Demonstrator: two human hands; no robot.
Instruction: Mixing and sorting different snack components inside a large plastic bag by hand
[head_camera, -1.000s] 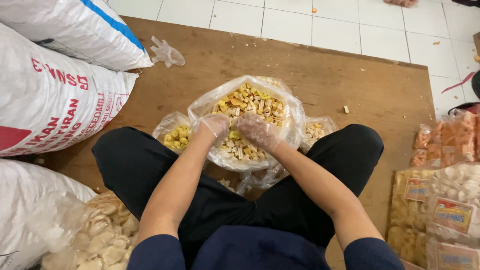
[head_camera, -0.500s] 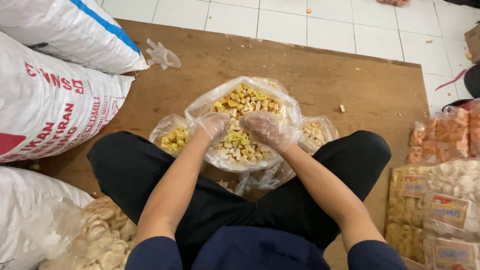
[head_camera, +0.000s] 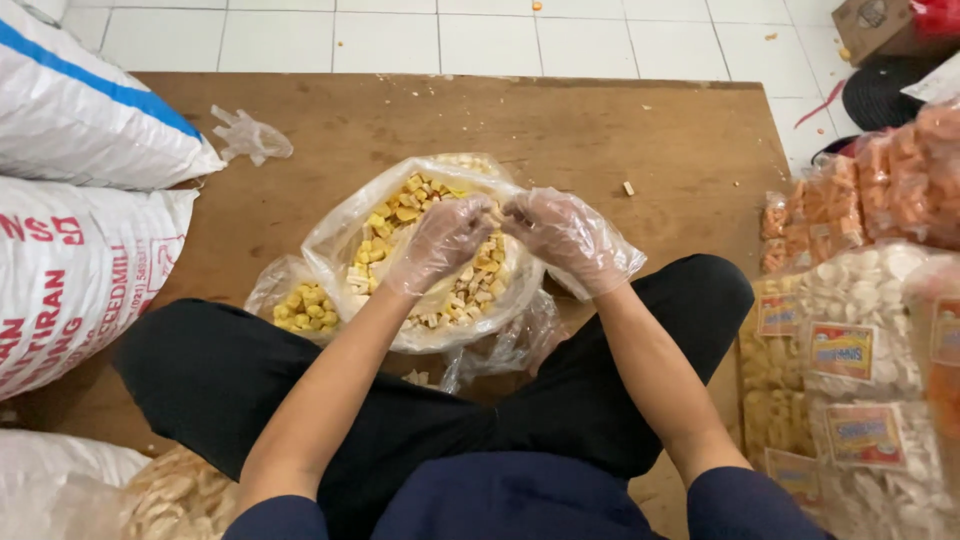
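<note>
Clear bag of yellow and white snack pieces (head_camera: 400, 260) is laid open on the wooden board (head_camera: 640, 130), between the knees. Left hand (head_camera: 440, 240) and right hand (head_camera: 565, 235), both gloved, are held together above it, fingertips pinched; what is gripped cannot be told. Smaller snack bag (head_camera: 300, 305) is tucked just left of it.

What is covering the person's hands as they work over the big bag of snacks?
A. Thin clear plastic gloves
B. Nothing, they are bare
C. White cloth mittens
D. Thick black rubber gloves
A: both the left hand and the right hand show through thin, crinkled clear plastic gloves above the open bag of yellow and pale snack pieces.
</note>
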